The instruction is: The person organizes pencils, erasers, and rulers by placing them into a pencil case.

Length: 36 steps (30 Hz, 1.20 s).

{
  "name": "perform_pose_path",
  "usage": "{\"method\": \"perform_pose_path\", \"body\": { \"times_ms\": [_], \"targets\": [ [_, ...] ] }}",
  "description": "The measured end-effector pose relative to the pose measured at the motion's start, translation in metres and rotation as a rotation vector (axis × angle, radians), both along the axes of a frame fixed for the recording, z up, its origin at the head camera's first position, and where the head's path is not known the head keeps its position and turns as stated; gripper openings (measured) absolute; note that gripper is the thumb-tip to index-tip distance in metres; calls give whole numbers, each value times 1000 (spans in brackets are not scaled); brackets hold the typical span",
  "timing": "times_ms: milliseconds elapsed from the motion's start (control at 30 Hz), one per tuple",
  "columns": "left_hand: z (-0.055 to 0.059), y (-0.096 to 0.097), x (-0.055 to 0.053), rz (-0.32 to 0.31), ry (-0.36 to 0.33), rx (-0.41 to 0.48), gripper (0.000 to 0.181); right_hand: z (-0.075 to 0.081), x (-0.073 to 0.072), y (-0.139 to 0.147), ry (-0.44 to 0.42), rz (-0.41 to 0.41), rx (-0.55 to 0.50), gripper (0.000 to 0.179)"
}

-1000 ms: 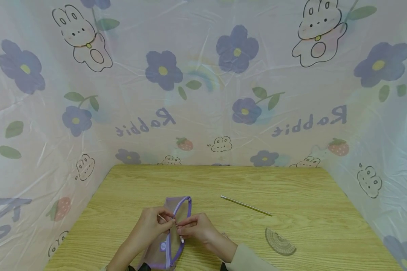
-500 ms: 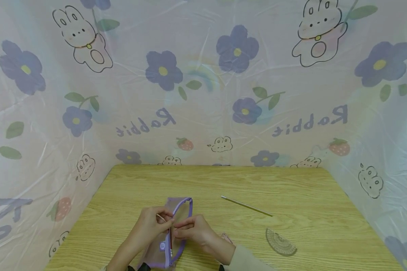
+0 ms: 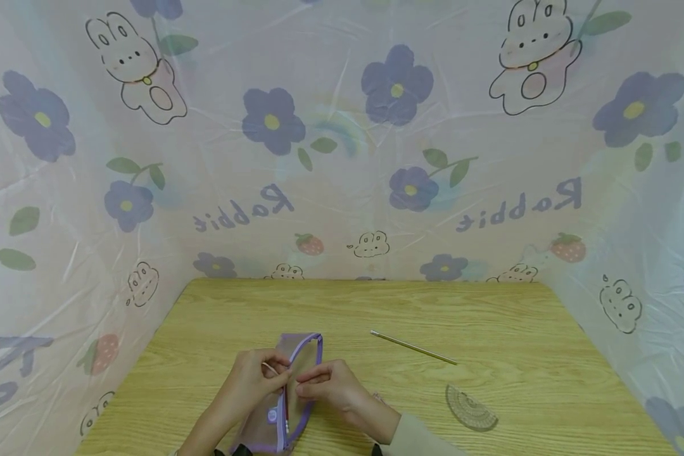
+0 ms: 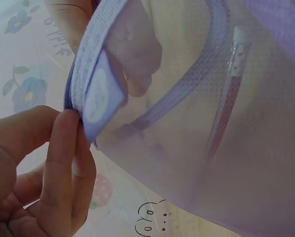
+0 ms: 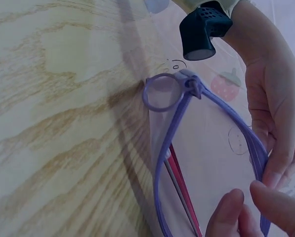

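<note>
A mesh pencil case (image 3: pixel 256 425) with purple zip edging lies unzipped on the table. My left hand (image 3: pixel 253 380) pinches its left zip edge between thumb and fingers, next to a small purple tag (image 4: pixel 103 98). Inside the case leans a red pencil (image 4: pixel 229 98) with a white eraser end, seen through the mesh in the left wrist view. A second thin grey stick (image 5: pixel 179 190) lies beside the red one in the right wrist view. My right hand (image 3: pixel 339 389) hovers at the opening, thumb and fingertips slightly apart, holding nothing.
On the wooden table (image 3: pixel 353 304), a yellowish pencil (image 3: pixel 413 347) lies slantwise right of the case. A clear protractor (image 3: pixel 470 408) is nearer the front right. A small pinkish item (image 3: pixel 379 398) peeks out behind my right wrist. A printed curtain (image 3: pixel 342 164) encloses the back and sides.
The pencil that my right fingers held over the opening has slid down into the case, and those fingers have let go of it. My left hand keeps its hold on the edge.
</note>
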<state>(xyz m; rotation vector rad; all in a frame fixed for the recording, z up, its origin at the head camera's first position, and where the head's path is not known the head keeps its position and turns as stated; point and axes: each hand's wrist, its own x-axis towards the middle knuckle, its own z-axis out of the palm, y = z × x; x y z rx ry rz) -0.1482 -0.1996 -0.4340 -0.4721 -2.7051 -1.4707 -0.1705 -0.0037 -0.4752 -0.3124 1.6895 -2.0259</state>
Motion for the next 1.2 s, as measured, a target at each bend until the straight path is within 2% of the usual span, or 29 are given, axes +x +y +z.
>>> {"method": "perform_pose_path", "body": {
  "times_ms": [200,533,833,1200],
  "targets": [
    [1,1,0,5,-8,8,11,4,-3,7,-16,4,-18,26],
    [0,1,-1,8,-16,6,10,3,-10,23,22,-8,21,28],
    [-2,2,-3,7,-2,8,5,7,-13,35,21,-17,-33,29],
    [-4,3,-1,-9,-4,8,8,8,-17,55,14,-16,5,30]
  ]
}}
